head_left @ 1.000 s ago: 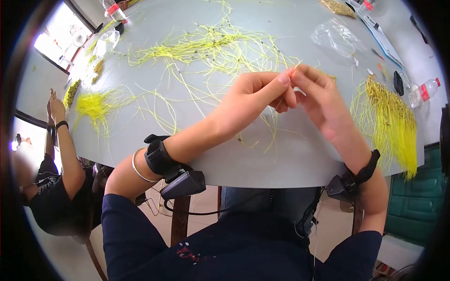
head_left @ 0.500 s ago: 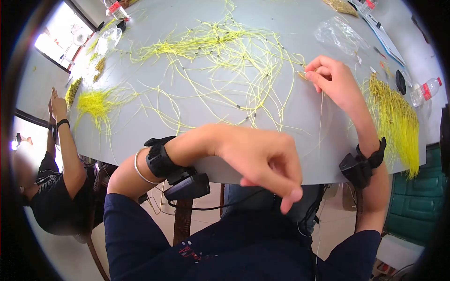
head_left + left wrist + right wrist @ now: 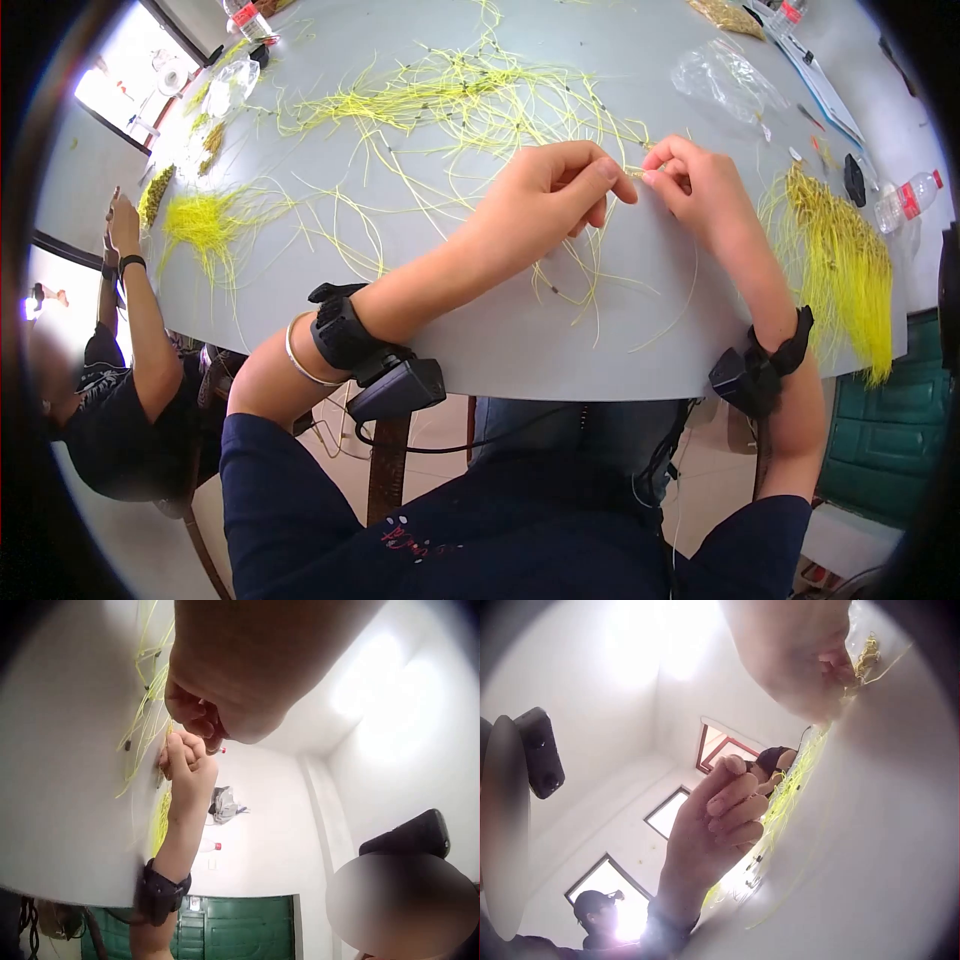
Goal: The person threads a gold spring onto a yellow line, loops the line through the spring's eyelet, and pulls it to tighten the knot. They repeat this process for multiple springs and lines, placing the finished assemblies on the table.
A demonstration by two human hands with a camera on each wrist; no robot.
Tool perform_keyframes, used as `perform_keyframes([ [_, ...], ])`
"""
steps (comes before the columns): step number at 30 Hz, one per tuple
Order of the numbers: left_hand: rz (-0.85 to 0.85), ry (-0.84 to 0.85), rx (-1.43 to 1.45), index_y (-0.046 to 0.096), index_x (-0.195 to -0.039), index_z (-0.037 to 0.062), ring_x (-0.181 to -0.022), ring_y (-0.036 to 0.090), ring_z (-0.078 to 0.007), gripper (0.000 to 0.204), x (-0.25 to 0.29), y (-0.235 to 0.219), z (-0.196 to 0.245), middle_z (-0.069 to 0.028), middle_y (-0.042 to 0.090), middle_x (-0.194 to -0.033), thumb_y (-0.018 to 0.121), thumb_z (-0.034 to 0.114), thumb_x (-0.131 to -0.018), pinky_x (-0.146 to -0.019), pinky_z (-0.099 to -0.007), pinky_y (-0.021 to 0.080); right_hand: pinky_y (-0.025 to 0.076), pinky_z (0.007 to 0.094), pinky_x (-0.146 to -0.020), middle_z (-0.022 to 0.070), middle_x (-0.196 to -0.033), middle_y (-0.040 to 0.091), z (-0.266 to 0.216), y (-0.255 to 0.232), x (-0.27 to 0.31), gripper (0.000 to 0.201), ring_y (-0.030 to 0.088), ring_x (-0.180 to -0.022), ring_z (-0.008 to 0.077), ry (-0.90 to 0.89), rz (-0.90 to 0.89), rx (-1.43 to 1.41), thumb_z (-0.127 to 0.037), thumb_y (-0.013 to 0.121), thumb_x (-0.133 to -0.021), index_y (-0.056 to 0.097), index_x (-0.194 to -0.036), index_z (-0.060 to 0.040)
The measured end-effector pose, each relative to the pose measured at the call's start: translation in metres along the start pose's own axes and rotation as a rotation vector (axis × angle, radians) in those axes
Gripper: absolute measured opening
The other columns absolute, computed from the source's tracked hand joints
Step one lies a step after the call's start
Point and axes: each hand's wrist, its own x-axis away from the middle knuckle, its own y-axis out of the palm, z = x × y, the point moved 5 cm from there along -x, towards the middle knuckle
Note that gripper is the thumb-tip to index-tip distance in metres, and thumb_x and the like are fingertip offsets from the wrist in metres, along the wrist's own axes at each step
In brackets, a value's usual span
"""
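Note:
My right hand (image 3: pixel 705 190) pinches a thin yellow strand (image 3: pixel 890 666) between thumb and fingertips, over the right part of the table. Close by its fingertips, a small gold-coloured twisted bundle (image 3: pixel 868 654) shows in the right wrist view. My left hand (image 3: pixel 555 195) is just to the left, its fingers loosely bent towards the right fingertips. In the right wrist view the left thumb and fingers (image 3: pixel 735 799) show nothing between them. A tangle of yellow strands (image 3: pixel 440 100) with small dark beads spreads behind and under the hands.
At the right edge lies a thick bundle of yellow strands with gold-coloured heads (image 3: pixel 840 260), near a plastic bottle (image 3: pixel 910 200). A clear plastic bag (image 3: pixel 725 75) lies farther back. Another yellow pile (image 3: pixel 200 225) is on the left, where a second person (image 3: pixel 130 380) sits.
My left hand met the right, swung down towards the body, and is now back up beside the right hand. The right hand stayed near its place, pinching the strand.

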Motion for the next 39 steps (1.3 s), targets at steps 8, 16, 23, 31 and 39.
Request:
perform_keyframes([
  [8,0.264,0.247,-0.164,0.056,-0.100,0.0052,-0.078,0.048,-0.0048,0.020,0.000,-0.010,0.002,0.0011,0.051,-0.085,0.058,0.018,-0.084,-0.062,-0.0181,0.040,0.036,0.0194,-0.051,-0.0011,-0.060,0.054,-0.011,-0.001,0.010,0.018,0.047,-0.055,0.0052,0.115,-0.061,-0.629,-0.019,0.059,-0.083,0.058,-0.089,-0.0020],
  [16,0.105,0.238,-0.121,0.056,-0.097,0.0039,-0.080,0.054,-0.0071,0.020,0.002,-0.006,0.011,-0.0006,0.055,-0.086,0.064,0.010,-0.080,-0.063,-0.0201,0.043,0.033,0.0160,-0.052,-0.0030,-0.066,0.053,-0.030,0.014,0.019,0.018,0.044,-0.058,0.0021,0.073,-0.270,-0.986,-0.020,0.056,-0.087,0.058,-0.093,-0.0030],
  [23,0.232,0.189,0.092,0.054,-0.093,0.0025,-0.081,0.057,-0.0107,0.015,0.003,-0.015,0.010,-0.0052,0.059,-0.089,0.059,0.013,-0.083,-0.065,-0.0227,0.045,0.038,0.0161,-0.057,0.0003,-0.071,0.058,-0.020,0.015,0.017,0.020,0.047,-0.060,0.0027,0.176,-0.227,-1.153,-0.020,0.055,-0.087,0.058,-0.097,-0.0019],
  [31,0.195,0.134,0.256,0.055,-0.098,0.0037,-0.094,0.057,-0.0137,0.019,-0.001,-0.013,0.000,-0.0065,0.060,-0.096,0.057,0.018,-0.086,-0.078,-0.0255,0.042,0.039,0.0164,-0.058,0.0028,-0.074,0.061,-0.021,0.012,0.018,0.017,0.046,-0.059,0.0026,0.182,-0.243,-1.159,-0.019,0.055,-0.087,0.059,-0.091,-0.0031],
  [39,0.183,0.147,0.247,0.057,-0.104,0.0036,-0.096,0.056,-0.0124,0.024,-0.001,-0.014,-0.003,-0.0059,0.061,-0.099,0.059,0.018,-0.085,-0.081,-0.0250,0.042,0.038,0.0164,-0.055,0.0017,-0.072,0.061,-0.017,0.015,0.019,0.016,0.045,-0.058,0.0022,0.226,-0.216,-1.042,-0.020,0.055,-0.086,0.059,-0.089,-0.0046],
])
